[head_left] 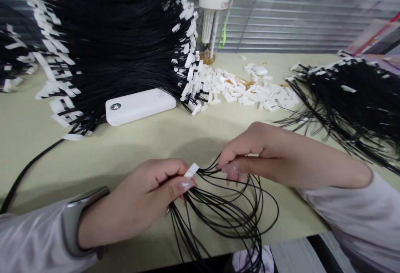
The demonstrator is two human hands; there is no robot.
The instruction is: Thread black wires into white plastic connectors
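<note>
In the lower middle of the head view, my left hand (156, 194) pinches a bunch of thin black cables (225, 210) between thumb and fingers. A small white connector (191, 170) sticks out at its fingertips, with black strands running from it to the right. My right hand (250, 156) is closed in a pinch on some of these strands, a little right of the connector. The rest of the bunch loops under both hands and hangs over the table's front edge. The fingers beneath the bunch are partly hidden.
A tall stack of black cables (121, 35) with white ends stands at the back left, a white power bank (140, 105) before it. Loose white connectors (246, 92) lie behind my hands, near a clear bottle (212, 23). Another cable pile (359, 102) lies right.
</note>
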